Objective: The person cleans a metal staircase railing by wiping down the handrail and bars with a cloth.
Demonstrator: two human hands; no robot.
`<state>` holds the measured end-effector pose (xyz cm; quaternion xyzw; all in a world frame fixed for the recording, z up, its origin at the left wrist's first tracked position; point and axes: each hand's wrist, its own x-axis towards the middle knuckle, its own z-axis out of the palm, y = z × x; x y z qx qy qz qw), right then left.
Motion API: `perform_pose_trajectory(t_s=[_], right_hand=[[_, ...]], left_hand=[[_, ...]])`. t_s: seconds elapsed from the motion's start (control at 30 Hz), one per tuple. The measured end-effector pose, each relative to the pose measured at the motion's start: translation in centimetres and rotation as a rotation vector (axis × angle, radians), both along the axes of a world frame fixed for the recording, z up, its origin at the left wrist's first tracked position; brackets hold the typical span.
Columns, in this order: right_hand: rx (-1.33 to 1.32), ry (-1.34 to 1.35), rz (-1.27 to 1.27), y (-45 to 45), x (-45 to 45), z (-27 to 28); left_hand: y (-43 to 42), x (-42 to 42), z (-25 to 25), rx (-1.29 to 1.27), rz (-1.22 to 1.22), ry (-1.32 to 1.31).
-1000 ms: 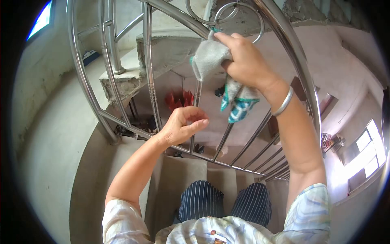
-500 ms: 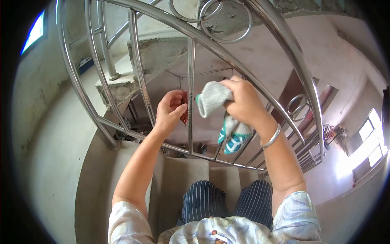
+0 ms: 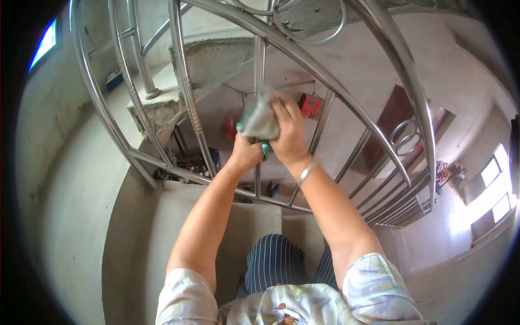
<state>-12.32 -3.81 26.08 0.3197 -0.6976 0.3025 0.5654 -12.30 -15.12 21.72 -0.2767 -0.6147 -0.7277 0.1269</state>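
The cloth (image 3: 261, 123) is blurred; it hides some fingers of the left hand (image 3: 245, 155) and a part of the upright bar (image 3: 259, 65). The far ring (image 3: 310, 43) is cut by the top edge.

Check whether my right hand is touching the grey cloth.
Touching. The head view shows the right hand gripping the grey cloth, with no gap between them.

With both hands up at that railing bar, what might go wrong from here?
Cloth drop: the cloth, bunched in the right hand against the vertical bar, might slip and fall through the open gaps.

Footing: the person is on the steps with the feet out of view, so a misstep seems possible while leaning in.

Scrape: the bangle on the right wrist could knock the metal bars.
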Motion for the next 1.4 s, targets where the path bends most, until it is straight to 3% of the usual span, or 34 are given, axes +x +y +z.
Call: perform_pose_trajectory(t_s=[0.07, 0.1, 0.17, 0.23, 0.3, 0.33, 0.37, 0.4, 0.43, 0.5, 0.57, 0.7, 0.73, 0.77, 0.8, 0.83, 0.87, 0.9, 0.97, 1.0, 1.03, 1.07, 1.13, 1.17, 1.23, 1.3, 1.37, 1.4], right_hand=[[-0.022, -0.652, 0.037, 2.0, -0.2, -6.4], [-0.022, -0.655, 0.044, 2.6, -0.4, -7.9], [-0.192, -0.829, 0.054, 3.6, -0.8, -9.6], [-0.861, -0.858, 0.589, 1.2, -0.5, -3.5], [-0.801, -0.777, 0.836, -0.3, 1.4, 3.3], [-0.632, -0.619, 0.958, -1.3, 0.9, 5.0], [-0.301, -0.347, 0.715, -2.0, 0.8, 6.5], [-0.341, -0.193, 0.546, -3.7, 0.3, 6.3], [-0.349, -0.206, 0.547, -3.8, -0.1, 5.1], [-0.296, -0.392, 0.536, -3.9, -1.1, 0.8], [-0.284, -0.362, 0.363, -4.2, -0.2, -5.5], [-0.09, -0.736, 0.145, -3.2, 1.2, -18.8], [-0.046, -0.919, 0.069, -2.9, 2.0, -20.7], [-0.001, -1.096, -0.007, -2.4, 2.8, -22.2], [-0.063, -1.29, 0.06, -1.6, 3.4, -23.8], [-0.125, -1.484, 0.131, -0.7, 4.3, -24.7], [-0.121, -1.487, 0.128, 0.3, 5.5, -25.7], [-0.104, -1.436, 0.172, 1.2, 6.5, -26.2], [-0.144, -1.4, 0.225, 3.4, 8.3, -23.6], [-0.203, -1.409, 0.233, 4.5, 9.5, -19.8], [-0.397, -1.351, 0.11, 5.5, 10.1, -18.7], [-0.793, -1.339, 0.34, 6.7, 10.2, -17.4], [-1.038, -0.935, 0.41, 7.9, 10.3, -11.0], [-0.965, -0.759, 0.417, 9.7, 9.4, -6.2], [-0.889, -0.555, 0.372, 8.4, 7.4, -3.1], [-0.61, -0.498, 0.229, 6.6, 5.0, -3.1], [-0.181, -0.068, -0.222, 5.6, 1.2, -6.9], [-0.144, -0.093, -0.259, 6.0, 0.9, -8.8]], left_hand=[[-0.5, 0.7, -1.1, -0.132, 0.002, -0.042], [-1.0, 1.2, -2.0, -0.248, 0.032, -0.085], [-1.8, 0.6, -5.0, -0.153, 0.014, -0.286], [-3.1, 0.8, -4.0, -0.031, 0.094, -0.291], [-4.2, 0.5, -2.5, 0.18, 0.086, -0.282], [-4.7, 0.5, -1.5, 0.245, 0.158, -0.286], [-5.0, 0.9, 0.1, 0.302, 0.127, -0.299], [-4.8, 2.2, 1.8, 0.363, 0.132, -0.271], [-5.1, 2.7, 2.1, 0.476, 0.082, -0.155], [-5.7, 3.9, 3.2, 0.361, 0.123, -0.032], [-6.4, 4.2, 3.9, 0.201, 0.393, 0.151], [-8.3, 1.7, 5.4, 0.059, 1.007, 0.403], [-8.6, 1.0, 5.7, 0.054, 0.998, 0.401], [-9.0, 0.5, 6.0, 0.019, 0.832, 0.231], [-9.3, 0.1, 6.1, -0.017, 0.665, 0.062], [-9.4, -0.4, 5.6, -0.02, 0.662, 0.057], [-9.6, -1.0, 4.8, 0.081, 0.477, -0.072], [-9.7, -1.4, 4.3, 0.183, 0.291, -0.196], [-9.0, -1.3, 4.4, 0.214, 0.357, -0.205], [-9.1, -1.5, 4.2, 0.199, 0.366, -0.165], [-9.1, -1.4, 4.1, 0.181, 0.373, -0.128], [-8.8, -1.2, 4.1, 0.199, 0.402, -0.141], [-8.8, -1.4, 4.4, 0.185, 0.444, -0.121], [-8.7, -1.4, 4.1, 0.158, 0.48, -0.116], [-8.8, -1.3, 4.0, 0.136, 0.485, -0.125], [-8.6, -1.1, 4.2, 0.224, 0.408, -0.13], [-8.7, -1.3, 4.1, 0.216, 0.429, -0.139], [-8.7, -1.5, 4.0, 0.2, 0.448, -0.127]])
